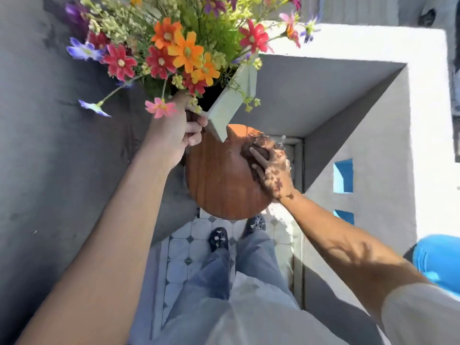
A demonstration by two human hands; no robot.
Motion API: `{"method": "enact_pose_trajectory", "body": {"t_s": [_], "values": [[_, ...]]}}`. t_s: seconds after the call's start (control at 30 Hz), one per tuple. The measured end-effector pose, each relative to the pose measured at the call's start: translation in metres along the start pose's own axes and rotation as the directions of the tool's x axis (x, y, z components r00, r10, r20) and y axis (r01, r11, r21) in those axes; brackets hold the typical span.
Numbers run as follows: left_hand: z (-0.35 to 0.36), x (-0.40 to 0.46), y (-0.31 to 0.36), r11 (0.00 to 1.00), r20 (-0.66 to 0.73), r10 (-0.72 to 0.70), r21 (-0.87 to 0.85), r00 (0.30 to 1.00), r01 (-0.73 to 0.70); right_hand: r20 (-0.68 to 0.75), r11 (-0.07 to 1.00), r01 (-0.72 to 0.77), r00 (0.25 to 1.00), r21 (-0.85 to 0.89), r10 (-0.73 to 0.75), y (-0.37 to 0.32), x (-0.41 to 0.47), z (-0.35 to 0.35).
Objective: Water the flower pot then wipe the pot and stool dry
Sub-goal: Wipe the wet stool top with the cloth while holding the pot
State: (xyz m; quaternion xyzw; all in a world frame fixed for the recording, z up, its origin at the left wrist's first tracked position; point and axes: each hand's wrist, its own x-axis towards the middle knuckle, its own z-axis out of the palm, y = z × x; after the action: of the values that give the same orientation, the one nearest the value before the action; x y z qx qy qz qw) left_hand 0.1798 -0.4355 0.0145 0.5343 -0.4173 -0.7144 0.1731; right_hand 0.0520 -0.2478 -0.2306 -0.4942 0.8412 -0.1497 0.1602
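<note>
My left hand [178,130] grips the near rim of a pale square flower pot [232,100] and holds it lifted and tilted above the stool. Red, orange, purple and pink flowers [179,51] spill out of the pot. Below it is a round brown wooden stool seat [219,180]. My right hand [272,170] presses a dark brown cloth [256,151] flat against the right side of the seat. Part of the cloth is hidden under my fingers.
A grey wall [49,145] runs along the left. A white parapet [373,120] with blue openings stands to the right, and a blue container [438,260] sits at the far right. My feet in dark shoes [219,239] stand on tiled floor [184,257] below the stool.
</note>
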Motion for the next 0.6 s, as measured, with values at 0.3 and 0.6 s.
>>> {"method": "enact_pose_trajectory", "body": {"t_s": [0.3, 0.6], "values": [[0.010, 0.014, 0.016, 1.000, -0.002, 0.012, -0.021, 1.000, -0.012, 0.127, 0.989, 0.045, 0.990, 0.137, -0.063, -0.044, -0.038, 0.032], [0.013, 0.023, 0.023, 0.999, -0.007, 0.041, -0.011, 0.999, -0.041, 0.191, 0.864, 0.494, 0.843, 0.099, -0.503, -0.079, -0.022, 0.047]]}}
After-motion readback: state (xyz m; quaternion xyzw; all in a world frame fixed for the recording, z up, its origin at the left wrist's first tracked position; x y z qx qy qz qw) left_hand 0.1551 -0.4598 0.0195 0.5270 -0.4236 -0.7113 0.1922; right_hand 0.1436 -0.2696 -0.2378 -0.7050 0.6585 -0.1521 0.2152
